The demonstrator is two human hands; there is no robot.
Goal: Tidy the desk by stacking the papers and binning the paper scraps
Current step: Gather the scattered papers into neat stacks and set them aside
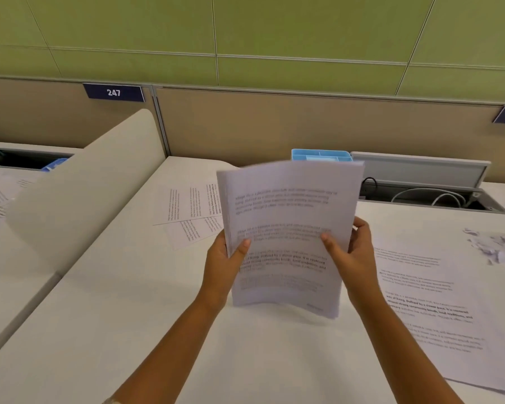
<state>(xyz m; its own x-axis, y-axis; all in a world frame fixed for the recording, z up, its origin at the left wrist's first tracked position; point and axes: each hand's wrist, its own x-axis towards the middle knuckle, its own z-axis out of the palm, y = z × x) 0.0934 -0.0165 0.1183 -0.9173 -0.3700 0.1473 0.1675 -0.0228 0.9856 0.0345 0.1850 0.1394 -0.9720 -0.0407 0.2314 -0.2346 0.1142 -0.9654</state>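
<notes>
Hands gripped upright sheaf of white printed papers (286,237) above white surface (129,330) | left hand (225,263) fingers clamped on its left edge | right hand (353,258) fingers clamped on right edge | torn white paper scraps (496,249) far right | loose printed sheets (187,211) behind-left.

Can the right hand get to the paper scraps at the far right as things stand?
Probably not yet. The right hand and left hand both grip the paper stack. The desk toward the paper scraps looks open, so it would have to let go first.
</notes>
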